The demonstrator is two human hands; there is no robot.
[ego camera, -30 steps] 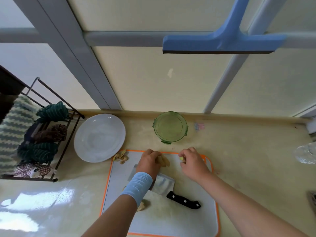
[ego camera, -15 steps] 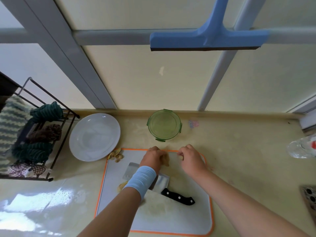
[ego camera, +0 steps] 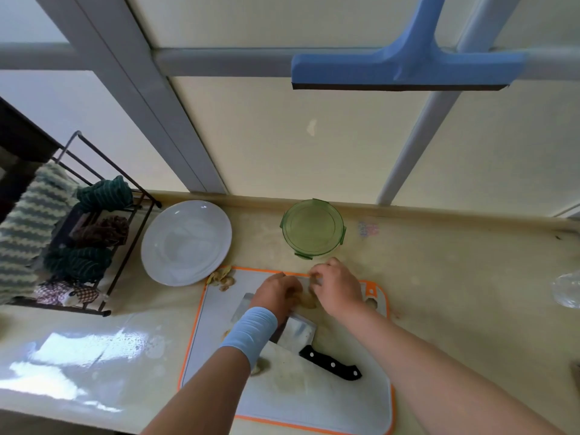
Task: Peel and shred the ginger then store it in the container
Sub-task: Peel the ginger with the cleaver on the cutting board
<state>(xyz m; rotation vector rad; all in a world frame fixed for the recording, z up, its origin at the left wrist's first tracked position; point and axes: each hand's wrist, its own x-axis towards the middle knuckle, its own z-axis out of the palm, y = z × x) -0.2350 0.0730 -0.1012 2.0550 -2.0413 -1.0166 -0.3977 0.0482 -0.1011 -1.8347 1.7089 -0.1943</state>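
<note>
My left hand [ego camera: 276, 295], with a light blue band on its wrist, grips a tan piece of ginger [ego camera: 306, 299] over the far end of the white, orange-rimmed cutting board [ego camera: 314, 400]. My right hand [ego camera: 337, 288] is close beside it, fingers curled, pinching at the ginger's top; what sits between the fingertips is too small to tell. A cleaver [ego camera: 301, 332] with a black handle [ego camera: 331, 363] lies flat on the board under my left wrist. The round green container [ego camera: 313, 228] stands closed behind the board. Ginger peels [ego camera: 222, 277] lie at the board's far left corner.
A white plate [ego camera: 186, 241] sits left of the container. A black wire rack [ego camera: 94, 246] with cloths stands at far left. A clear glass object [ego camera: 568, 290] is at the right edge. A blue squeegee [ego camera: 405, 69] hangs on the window above.
Both hands stay together on the ginger at the board's far end; the right hand has closed in on the left. The camera view shifted a little.
</note>
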